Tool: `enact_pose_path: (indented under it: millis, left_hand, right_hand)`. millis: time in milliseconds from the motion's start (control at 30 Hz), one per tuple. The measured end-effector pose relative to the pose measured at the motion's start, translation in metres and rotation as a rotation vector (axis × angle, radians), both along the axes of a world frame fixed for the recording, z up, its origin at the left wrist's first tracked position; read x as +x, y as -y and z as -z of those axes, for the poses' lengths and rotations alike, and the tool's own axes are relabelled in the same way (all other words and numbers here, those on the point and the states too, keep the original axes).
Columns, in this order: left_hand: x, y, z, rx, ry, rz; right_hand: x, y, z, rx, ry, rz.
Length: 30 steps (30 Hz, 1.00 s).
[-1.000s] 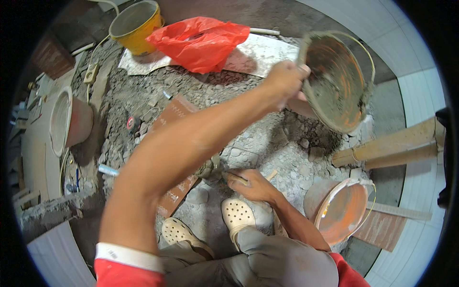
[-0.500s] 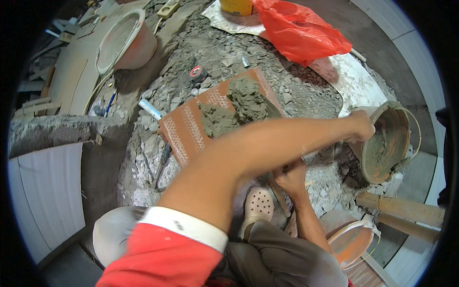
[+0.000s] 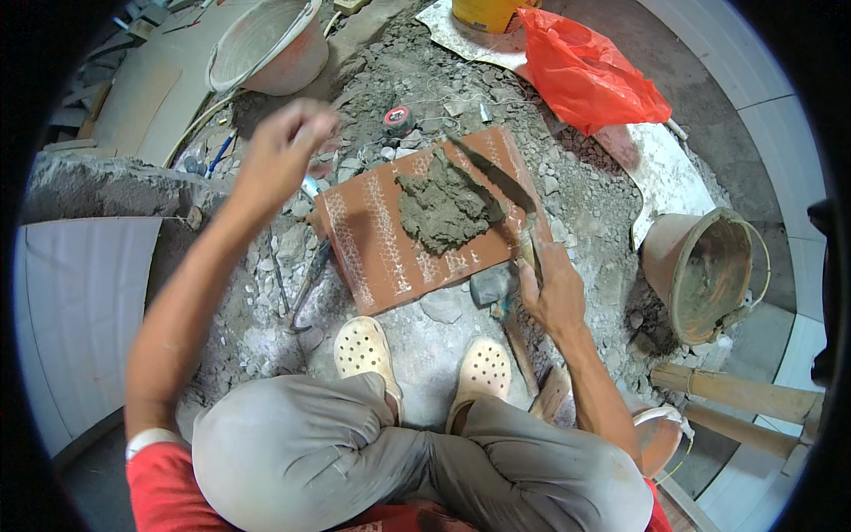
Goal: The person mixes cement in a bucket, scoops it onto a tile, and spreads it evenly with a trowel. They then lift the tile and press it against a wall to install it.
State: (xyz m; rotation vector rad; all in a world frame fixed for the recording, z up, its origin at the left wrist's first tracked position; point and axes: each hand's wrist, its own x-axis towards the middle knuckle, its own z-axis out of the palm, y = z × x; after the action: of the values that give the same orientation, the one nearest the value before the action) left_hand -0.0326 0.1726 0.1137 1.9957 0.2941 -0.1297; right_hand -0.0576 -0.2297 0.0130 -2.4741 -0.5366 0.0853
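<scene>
My right hand (image 3: pixel 554 284) is wrapped round the handle of a trowel (image 3: pixel 496 176), whose dark blade points up and left over the right part of a reddish-brown tile (image 3: pixel 350 235). A lump of wet grey mortar (image 3: pixel 443 208) sits in the middle of the tile, touching or close to the blade. My left hand (image 3: pixel 288 146) is raised past the tile's left corner, blurred by motion; its fingers look partly curled and I see nothing in them. Below the tile's near edge lies a hammer (image 3: pixel 492 285) with a wooden handle.
A mortar-smeared bucket (image 3: pixel 709 275) lies tipped at right, and another bucket (image 3: pixel 275 53) stands far left. Rubble surrounds the tile, with a tape measure (image 3: pixel 399 119) on it. A red plastic bag (image 3: pixel 589 75) lies far right. Wooden poles (image 3: pixel 736 390) jut in at lower right.
My left hand has let go of the tipped bucket's rim and swung across to the far left. My right hand has moved up toward the tile's right side with the trowel.
</scene>
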Motion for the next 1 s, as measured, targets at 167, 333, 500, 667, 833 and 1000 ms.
enact_pose_path:
  millis: [167,333,500,667,833,1000]
  left_hand:
    - [-0.115,0.001,0.139,0.095,-0.279,-0.349]
    - [-0.156,0.04,0.188,0.249,-0.154,-0.378]
    - [-0.15,0.051,0.186,0.167,-0.237,-0.486]
    - [-0.148,0.047,0.193,0.085,-0.341,-0.521]
    - [-0.149,0.045,0.199,0.075,-0.328,-0.526]
    - [-0.152,0.042,0.208,0.038,-0.347,-0.54]
  right_hand:
    - [0.022,0.006,-0.016,-0.003,-0.045,-0.073]
    - [0.043,0.004,-0.042,-0.311,-0.262,-0.049]
    - [0.049,-0.009,-0.037,-0.384,-0.319,-0.203]
    - [0.074,-0.003,-0.006,-0.489,-0.315,-0.267]
    - [0.088,0.007,0.011,-0.504,-0.302,-0.252]
    - [0.088,-0.008,-0.023,-0.391,-0.618,-0.176]
